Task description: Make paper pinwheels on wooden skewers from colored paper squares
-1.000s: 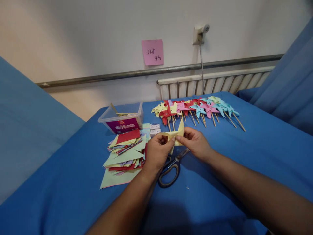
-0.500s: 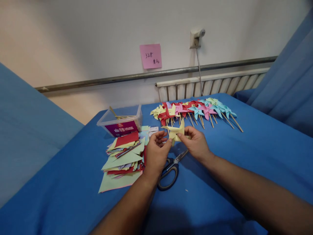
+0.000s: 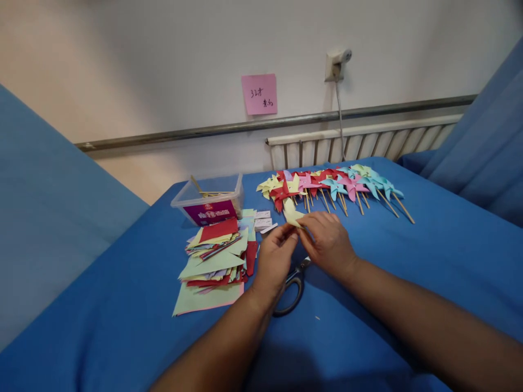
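Note:
Between my two hands is a pale yellow paper pinwheel (image 3: 292, 212), turned nearly edge-on and partly hidden by fingers. My left hand (image 3: 275, 256) pinches its lower part with thumb and fingers. From the right, my right hand (image 3: 327, 239) grips the same paper, its fingers curled over it. Below the hands lie scissors with dark handles (image 3: 291, 296), their blades partly covered. Beyond the hands rests a row of finished pinwheels on sticks (image 3: 335, 188) in red, yellow, pink and blue.
Left of my hands sits a pile of coloured paper (image 3: 214, 267). Behind it stands a clear plastic box (image 3: 212, 204) holding several sticks. Small white boxes (image 3: 263, 222) lie beside the pile. Blue cloth (image 3: 388, 261) covers the table; a radiator (image 3: 368, 139) lines the wall.
The yellow pinwheel has turned from facing me to nearly edge-on. My right hand has closed over it, nearer my left hand. The view has shifted slightly.

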`<control>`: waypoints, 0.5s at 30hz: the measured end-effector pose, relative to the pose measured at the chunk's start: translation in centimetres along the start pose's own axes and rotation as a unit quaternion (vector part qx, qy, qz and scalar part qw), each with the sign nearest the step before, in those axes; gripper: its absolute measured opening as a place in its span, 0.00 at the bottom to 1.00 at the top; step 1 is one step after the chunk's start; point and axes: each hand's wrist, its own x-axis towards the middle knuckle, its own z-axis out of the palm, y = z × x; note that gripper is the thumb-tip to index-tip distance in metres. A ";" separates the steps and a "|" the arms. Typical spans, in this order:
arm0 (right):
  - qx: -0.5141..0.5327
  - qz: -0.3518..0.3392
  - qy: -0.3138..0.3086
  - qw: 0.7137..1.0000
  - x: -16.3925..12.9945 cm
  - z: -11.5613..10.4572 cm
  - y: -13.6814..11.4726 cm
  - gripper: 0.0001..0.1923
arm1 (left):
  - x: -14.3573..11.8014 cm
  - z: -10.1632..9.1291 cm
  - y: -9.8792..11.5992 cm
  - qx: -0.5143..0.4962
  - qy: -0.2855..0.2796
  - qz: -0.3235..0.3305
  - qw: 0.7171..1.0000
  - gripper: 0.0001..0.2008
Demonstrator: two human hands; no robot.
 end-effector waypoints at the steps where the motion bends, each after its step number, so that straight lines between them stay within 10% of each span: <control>1: 0.004 -0.007 -0.009 1.000 0.0 0.0 -0.1 0.09 | 0.1 -0.1 0.0 -0.016 -0.001 -0.006 1.000 0.15; 15: 0.087 -0.030 -0.109 0.990 -0.3 -1.7 -1.8 0.22 | 1.2 -1.2 0.8 -0.051 0.108 -0.068 0.991 0.13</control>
